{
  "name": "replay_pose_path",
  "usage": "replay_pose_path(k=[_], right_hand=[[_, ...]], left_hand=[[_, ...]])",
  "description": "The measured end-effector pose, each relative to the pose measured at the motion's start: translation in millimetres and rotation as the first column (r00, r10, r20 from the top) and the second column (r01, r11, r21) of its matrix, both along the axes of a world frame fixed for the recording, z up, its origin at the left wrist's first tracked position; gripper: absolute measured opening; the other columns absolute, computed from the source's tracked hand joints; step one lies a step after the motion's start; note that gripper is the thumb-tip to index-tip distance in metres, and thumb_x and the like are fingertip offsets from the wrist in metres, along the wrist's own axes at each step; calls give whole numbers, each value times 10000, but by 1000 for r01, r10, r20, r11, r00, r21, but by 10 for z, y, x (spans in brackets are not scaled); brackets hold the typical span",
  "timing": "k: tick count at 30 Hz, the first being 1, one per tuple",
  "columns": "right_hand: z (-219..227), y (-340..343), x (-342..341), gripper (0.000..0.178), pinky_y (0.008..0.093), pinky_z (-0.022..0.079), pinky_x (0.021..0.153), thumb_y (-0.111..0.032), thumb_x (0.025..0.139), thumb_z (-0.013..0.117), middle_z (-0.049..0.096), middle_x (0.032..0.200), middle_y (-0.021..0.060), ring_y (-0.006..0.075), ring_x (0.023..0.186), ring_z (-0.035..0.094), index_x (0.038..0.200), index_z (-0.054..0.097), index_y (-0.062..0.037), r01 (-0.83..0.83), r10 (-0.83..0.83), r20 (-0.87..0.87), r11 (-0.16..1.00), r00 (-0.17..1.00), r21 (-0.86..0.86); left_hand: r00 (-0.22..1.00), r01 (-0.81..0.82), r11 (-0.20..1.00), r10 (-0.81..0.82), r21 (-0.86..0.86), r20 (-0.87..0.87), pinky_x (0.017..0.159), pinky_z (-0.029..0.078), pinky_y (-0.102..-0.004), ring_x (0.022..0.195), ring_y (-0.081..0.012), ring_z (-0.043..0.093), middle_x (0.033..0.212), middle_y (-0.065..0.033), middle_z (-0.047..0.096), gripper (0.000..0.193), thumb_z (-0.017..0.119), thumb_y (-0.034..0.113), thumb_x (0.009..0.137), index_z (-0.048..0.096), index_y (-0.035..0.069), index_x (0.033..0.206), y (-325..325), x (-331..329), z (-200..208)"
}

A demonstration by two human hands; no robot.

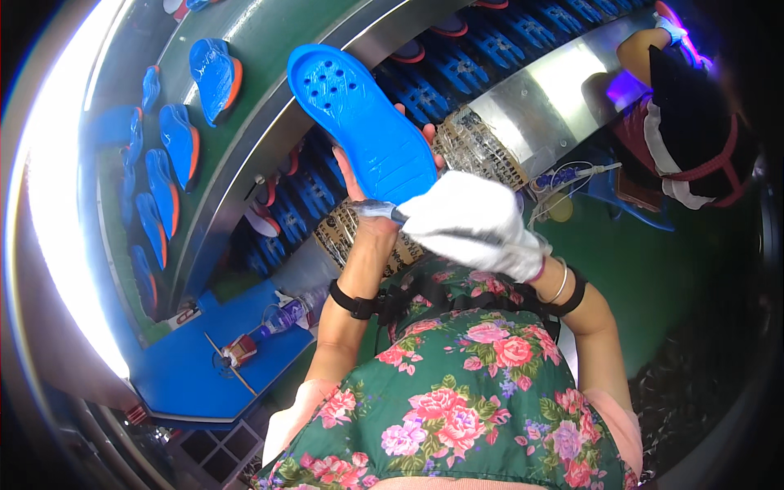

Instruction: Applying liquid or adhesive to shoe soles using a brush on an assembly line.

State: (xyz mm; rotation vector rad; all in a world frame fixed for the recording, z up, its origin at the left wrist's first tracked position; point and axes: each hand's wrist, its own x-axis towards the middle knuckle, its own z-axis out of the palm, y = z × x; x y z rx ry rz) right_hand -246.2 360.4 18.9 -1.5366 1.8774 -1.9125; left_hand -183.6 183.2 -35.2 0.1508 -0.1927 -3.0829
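Insole (pixel 371 135), 1; blurry tool (pixel 378 209), perhaps 1

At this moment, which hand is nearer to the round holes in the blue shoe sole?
Left. The bare left hand supports the blue shoe sole from underneath, around its middle; the white-gloved right hand is farther from the round holes, by the sole's opposite end.

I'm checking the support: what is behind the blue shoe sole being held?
The left hand is behind the blue shoe sole, fingers showing past both side edges. The palm is covered, and the sole's far face is turned out of sight.
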Motion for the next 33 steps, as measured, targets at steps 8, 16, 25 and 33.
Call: replay_pose_path(k=[8,16,25,33], right_hand=[[-45,16,127,285,364,585,782,-57,798,839,779,1058,91,252,892,735,1077,797,-102,-43,43,-54,999,998,11],[-75,68,12,264,362,579,738,-49,803,830,779,1059,95,257,857,731,1057,792,-110,12,-10,-107,1000,994,16],[-15,122,39,212,358,582,752,-26,794,828,785,1025,108,242,873,734,995,800,-88,48,-58,109,994,992,99],[25,228,94,206,362,581,768,-70,822,818,775,1001,87,239,875,727,1025,789,-90,-214,187,301,975,935,57]], left_hand=[[998,59,996,-60,-72,-18,916,589,-574,1153,-414,655,1392,-298,555,1135,547,893,813,321,107,1599,-137,5,-31],[998,54,981,-46,-186,48,942,584,-562,1221,-416,615,1436,-232,536,1198,541,892,813,284,21,1596,-224,-53,82],[972,231,942,-217,-245,86,962,548,-532,1164,-418,583,1285,-241,597,1205,725,743,779,267,-28,1584,-328,-77,134],[947,320,905,-300,-280,110,885,540,-496,1128,-424,598,1381,-247,532,1183,732,689,773,269,-33,1588,-400,-51,90]])
